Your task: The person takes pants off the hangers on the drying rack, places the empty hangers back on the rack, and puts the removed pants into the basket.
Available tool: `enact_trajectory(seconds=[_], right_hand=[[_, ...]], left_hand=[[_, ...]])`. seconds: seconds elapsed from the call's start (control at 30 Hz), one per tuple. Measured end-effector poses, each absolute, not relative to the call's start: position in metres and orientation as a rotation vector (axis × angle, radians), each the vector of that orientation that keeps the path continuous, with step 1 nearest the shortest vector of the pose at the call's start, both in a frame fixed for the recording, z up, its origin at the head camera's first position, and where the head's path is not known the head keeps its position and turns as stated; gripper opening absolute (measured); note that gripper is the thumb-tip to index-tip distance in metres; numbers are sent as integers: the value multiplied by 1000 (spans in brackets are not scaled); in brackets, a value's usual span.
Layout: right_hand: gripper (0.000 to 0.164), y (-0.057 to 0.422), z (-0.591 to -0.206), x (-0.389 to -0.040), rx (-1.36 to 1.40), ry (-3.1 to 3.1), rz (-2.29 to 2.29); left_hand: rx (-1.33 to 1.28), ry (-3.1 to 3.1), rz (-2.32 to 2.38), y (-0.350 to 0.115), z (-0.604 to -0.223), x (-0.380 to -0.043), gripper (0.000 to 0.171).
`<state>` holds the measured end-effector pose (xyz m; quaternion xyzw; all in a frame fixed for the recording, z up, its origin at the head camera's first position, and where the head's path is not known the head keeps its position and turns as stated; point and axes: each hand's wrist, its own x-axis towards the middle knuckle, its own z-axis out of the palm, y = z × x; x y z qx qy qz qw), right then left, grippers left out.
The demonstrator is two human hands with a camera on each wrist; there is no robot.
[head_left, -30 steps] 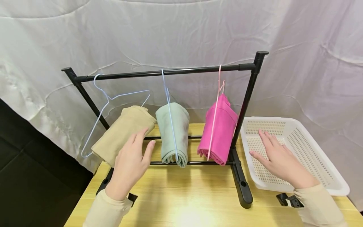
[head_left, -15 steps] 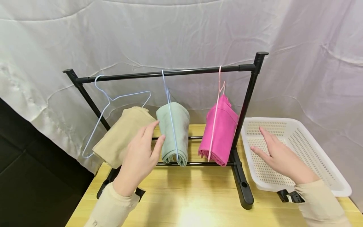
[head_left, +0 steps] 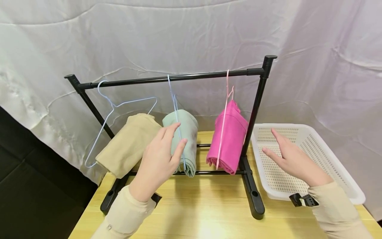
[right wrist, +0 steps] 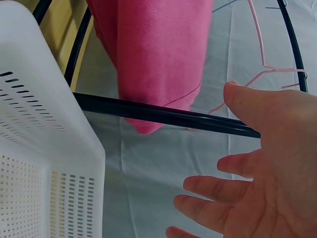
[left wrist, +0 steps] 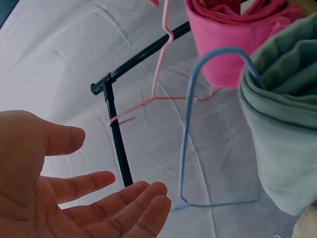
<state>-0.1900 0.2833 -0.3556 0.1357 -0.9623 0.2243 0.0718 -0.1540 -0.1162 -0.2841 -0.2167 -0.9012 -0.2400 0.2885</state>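
Note:
My left hand [head_left: 156,161] hovers in front of the rack with its fingers loosely extended, holding nothing. Behind it a folded, rolled green cloth [head_left: 191,132] hangs on a blue hanger [head_left: 169,84]; the hand hides part of both. To its left a beige cloth [head_left: 128,144] hangs on another blue hanger [head_left: 104,124]. On a pink hanger [head_left: 222,136] hangs a rolled pink cloth [head_left: 234,129], nearer the rack's right post. My right hand [head_left: 293,159] is held over the white basket [head_left: 337,166], fingers straight, nothing in it. The left wrist view shows the left palm [left wrist: 29,198] empty.
A black rack [head_left: 197,76] stands on the wooden table [head_left: 209,205], its right foot [head_left: 255,199] beside the basket. Pale curtain cloth [head_left: 179,33] hangs behind. A black surface [head_left: 35,186] lies at the left.
My left hand has moved right, from in front of the beige cloth to in front of the green one. The right hand stays over the basket, turned slightly. The cloths hang as before.

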Motion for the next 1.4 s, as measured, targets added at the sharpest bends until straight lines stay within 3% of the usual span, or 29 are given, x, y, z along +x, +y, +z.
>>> enact_trajectory(seconds=[0.93,1.4], right_hand=[[80,278,-334,-231,400,-2790,864],[78,272,-336,-251,396,-2769,958]], left_hand=[[-768,-2481,-728,-26,-276,-156,59],[-717,-2500,-773,-16,-298,-162,62]])
